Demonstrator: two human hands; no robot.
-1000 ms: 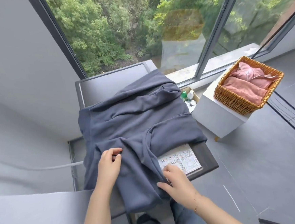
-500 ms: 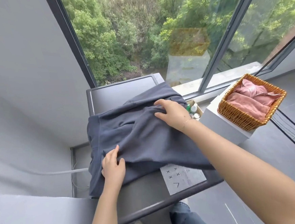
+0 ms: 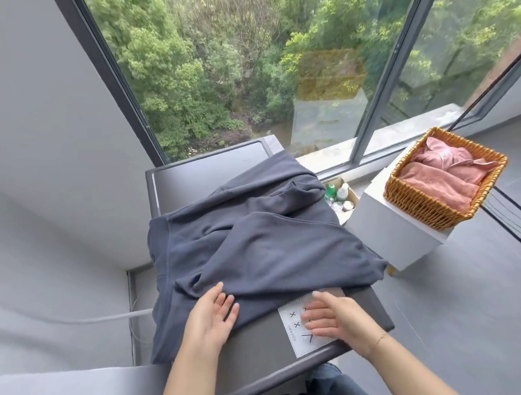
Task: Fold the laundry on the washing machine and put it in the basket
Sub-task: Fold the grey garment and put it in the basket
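A broad window (image 3: 242,67) looked out on trees behind the grey washing machine (image 3: 207,167), whose top carried the laundry in hand: a dark blue-grey garment (image 3: 256,238), part-folded, bunched in ridges toward the far side, its left edge hanging over the machine's side and its right corner reaching past the right edge. To the right, well apart from the machine, a wicker basket (image 3: 415,203) sat on a white box (image 3: 393,233) and already held folded pink clothes (image 3: 438,180). Between machine and box a small carton of bottles (image 3: 341,195) stood on the floor. The person's left hand (image 3: 211,318) lay flat on the garment's near hem, fingers (image 3: 227,302) straight and gripping nothing; the right hand (image 3: 334,316) hovered or rested over a white label (image 3: 300,328) on the lid, fingers loosely spread, holding nothing. Judged from this layout, the folding was unfinished; the overhanging cloth could drag the pile off the smooth lid, and the uneven ridges could let the bundle fall open on the carry to the basket
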